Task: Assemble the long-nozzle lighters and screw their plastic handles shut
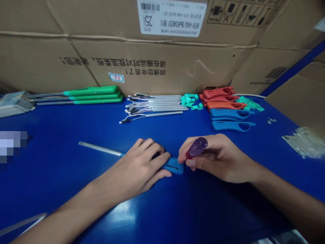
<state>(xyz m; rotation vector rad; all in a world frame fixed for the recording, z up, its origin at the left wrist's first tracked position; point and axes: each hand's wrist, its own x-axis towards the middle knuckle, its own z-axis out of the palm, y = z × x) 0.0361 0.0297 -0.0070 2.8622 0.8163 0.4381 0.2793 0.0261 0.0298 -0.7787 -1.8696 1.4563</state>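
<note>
1 screwdriver (197, 147) in R hand (224, 161); L hand (144, 162) on 1 blue hndl (175, 162).

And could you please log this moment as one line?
left hand: gripping blue handle; right hand: holding purple screwdriver near handle's end; beyond: metal rods

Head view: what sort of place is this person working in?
Probably a small assembly bench: wired metal rods lie in a row, loose blue handle shells lie nearby, and the right hand holds what looks like a screwdriver.
</note>
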